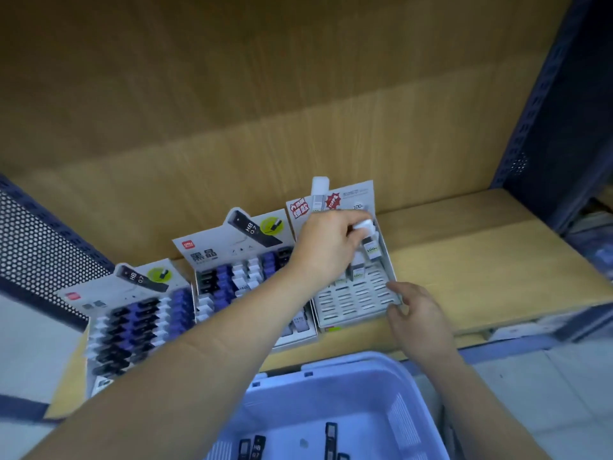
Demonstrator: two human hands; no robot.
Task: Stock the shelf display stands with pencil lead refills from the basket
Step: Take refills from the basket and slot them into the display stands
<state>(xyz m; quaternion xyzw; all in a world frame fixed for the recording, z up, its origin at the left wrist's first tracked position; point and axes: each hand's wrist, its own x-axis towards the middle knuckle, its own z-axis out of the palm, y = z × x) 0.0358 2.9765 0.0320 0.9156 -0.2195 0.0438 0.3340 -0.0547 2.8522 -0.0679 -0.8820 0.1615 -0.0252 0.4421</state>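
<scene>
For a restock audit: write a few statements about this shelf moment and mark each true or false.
1. The left hand pinches a white-capped refill case over the right-hand display stand. True.
2. The right hand reaches into the basket. False: it holds the right-hand display stand's front corner.
3. The right-hand display stand is full. False: most of its slots are empty.
4. Black refill cases lie in the basket. True.

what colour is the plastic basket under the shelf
Pale blue-lavender; the slotted plastic basket shows best in the head view.
</scene>
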